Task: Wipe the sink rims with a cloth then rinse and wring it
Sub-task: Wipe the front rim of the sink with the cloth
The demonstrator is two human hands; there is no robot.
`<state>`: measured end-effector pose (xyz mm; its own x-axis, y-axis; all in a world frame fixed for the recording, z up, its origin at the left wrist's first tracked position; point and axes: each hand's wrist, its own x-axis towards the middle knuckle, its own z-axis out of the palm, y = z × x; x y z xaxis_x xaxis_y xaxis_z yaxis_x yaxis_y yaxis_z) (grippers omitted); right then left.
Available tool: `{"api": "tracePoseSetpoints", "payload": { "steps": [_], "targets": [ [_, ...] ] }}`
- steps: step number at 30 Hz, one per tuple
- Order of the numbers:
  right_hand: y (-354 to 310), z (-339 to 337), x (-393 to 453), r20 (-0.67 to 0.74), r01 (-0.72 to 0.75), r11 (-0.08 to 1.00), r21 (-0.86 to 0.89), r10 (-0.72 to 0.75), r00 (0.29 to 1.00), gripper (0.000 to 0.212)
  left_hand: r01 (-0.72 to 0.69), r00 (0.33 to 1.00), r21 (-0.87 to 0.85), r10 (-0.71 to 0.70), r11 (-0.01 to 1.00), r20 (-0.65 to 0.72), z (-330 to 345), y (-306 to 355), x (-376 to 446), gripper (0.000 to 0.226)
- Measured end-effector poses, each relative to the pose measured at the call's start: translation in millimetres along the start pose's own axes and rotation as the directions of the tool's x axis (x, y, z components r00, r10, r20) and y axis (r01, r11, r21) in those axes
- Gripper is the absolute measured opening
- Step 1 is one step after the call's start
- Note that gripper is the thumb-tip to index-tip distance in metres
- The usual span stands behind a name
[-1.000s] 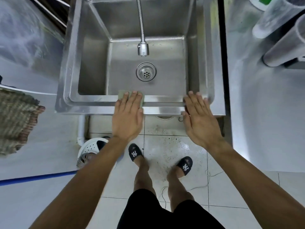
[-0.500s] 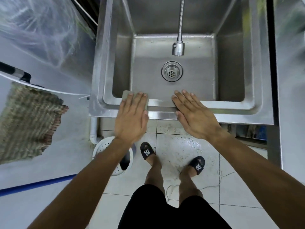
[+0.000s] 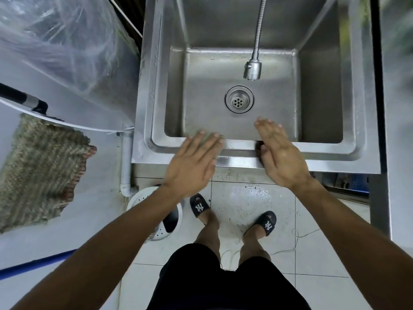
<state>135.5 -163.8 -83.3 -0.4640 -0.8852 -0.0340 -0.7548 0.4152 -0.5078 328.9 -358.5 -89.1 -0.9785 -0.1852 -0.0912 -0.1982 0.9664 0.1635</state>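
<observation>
The steel sink's front rim (image 3: 324, 157) runs across the middle of the view. My left hand (image 3: 192, 162) lies flat on the left part of that rim, fingers spread, pressing down a grey-green cloth (image 3: 210, 140). Only slivers of the cloth show between and beyond my fingertips. My right hand (image 3: 279, 153) is beside it to the right, open and tilted onto its edge. Its fingers reach over the basin and hold nothing. The faucet head (image 3: 252, 70) hangs above the drain (image 3: 239, 101), and no water is running.
A woven mat (image 3: 40, 171) and a clear plastic bag (image 3: 67, 41) sit on the counter to the left. A white pipe (image 3: 126, 166) and a white perforated basket (image 3: 145, 204) stand below the sink's left corner. My feet in black slippers are on wet tiles.
Both hands have slid left along the front rim, the left one taking the cloth with it. The right hand has lifted from flat onto its edge. The view has also shifted.
</observation>
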Motion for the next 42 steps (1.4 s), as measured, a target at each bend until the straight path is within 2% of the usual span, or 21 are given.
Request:
{"api": "tracePoseSetpoints", "payload": {
  "steps": [2,5,9,13,15,18,21,23,25,29,32,35,36,39,42],
  "targets": [
    [7,-7,-5,-0.091,-0.118,0.993,0.003,0.118,0.989,0.058,-0.097,0.995,-0.018,0.098,0.995,0.007,3,35,26,0.058],
    [21,-15,-12,-0.03,-0.195,0.971,-0.138,0.193,0.981,0.059,-0.136,0.989,-0.048,0.138,0.99,0.044,6,72,49,0.058],
    [32,-22,-16,0.189,0.011,0.987,-0.16,0.019,0.982,0.059,-0.216,0.974,-0.008,0.216,0.976,0.069,1,23,26,0.056],
    [65,-46,-34,0.357,0.266,0.928,-0.262,-0.163,0.92,0.062,-0.233,0.969,0.045,0.228,0.971,0.089,-10,-42,-5,0.056],
    [76,-48,-41,0.382,0.3,0.904,-0.306,-0.172,0.908,0.063,-0.198,0.979,0.054,0.194,0.979,0.06,-7,-28,2,0.056],
    [77,-41,-42,0.33,0.274,0.906,-0.324,-0.163,0.93,0.064,-0.167,0.986,0.029,0.168,0.985,-0.011,9,37,32,0.055],
    [73,-38,-41,0.202,0.129,0.955,-0.268,-0.075,0.977,0.06,-0.025,0.997,-0.06,0.02,0.998,-0.081,18,100,55,0.053],
    [72,-38,-41,0.146,0.038,0.968,-0.25,-0.001,0.989,0.057,0.082,0.991,-0.11,-0.093,0.99,-0.097,19,118,54,0.052],
    [73,-38,-42,0.15,0.051,0.962,-0.268,-0.01,0.989,0.056,0.123,0.99,-0.097,-0.129,0.988,-0.057,18,110,40,0.053],
    [75,-39,-42,0.226,0.169,0.949,-0.268,-0.109,0.968,0.06,0.284,0.957,-0.054,-0.286,0.957,-0.037,10,44,-2,0.055],
    [70,-39,-39,0.307,0.221,0.933,-0.284,-0.13,0.943,0.066,0.461,0.879,-0.095,-0.469,0.882,-0.09,7,32,-8,0.056],
    [47,-32,-21,0.371,0.357,0.905,-0.233,-0.257,0.893,0.065,0.669,0.709,-0.201,-0.695,0.716,-0.118,10,77,19,0.057],
    [36,-26,-11,0.376,0.398,0.893,-0.212,-0.301,0.876,0.065,0.696,0.677,-0.225,-0.727,0.682,-0.113,11,89,25,0.057],
    [2,-8,18,0.376,0.437,0.883,-0.168,-0.353,0.857,0.063,0.697,0.68,-0.236,-0.729,0.677,-0.081,8,81,22,0.058],
    [-11,4,34,0.418,0.461,0.871,-0.169,-0.361,0.834,0.064,0.758,0.604,-0.228,-0.79,0.61,-0.107,4,35,4,0.058]
  ]
}}
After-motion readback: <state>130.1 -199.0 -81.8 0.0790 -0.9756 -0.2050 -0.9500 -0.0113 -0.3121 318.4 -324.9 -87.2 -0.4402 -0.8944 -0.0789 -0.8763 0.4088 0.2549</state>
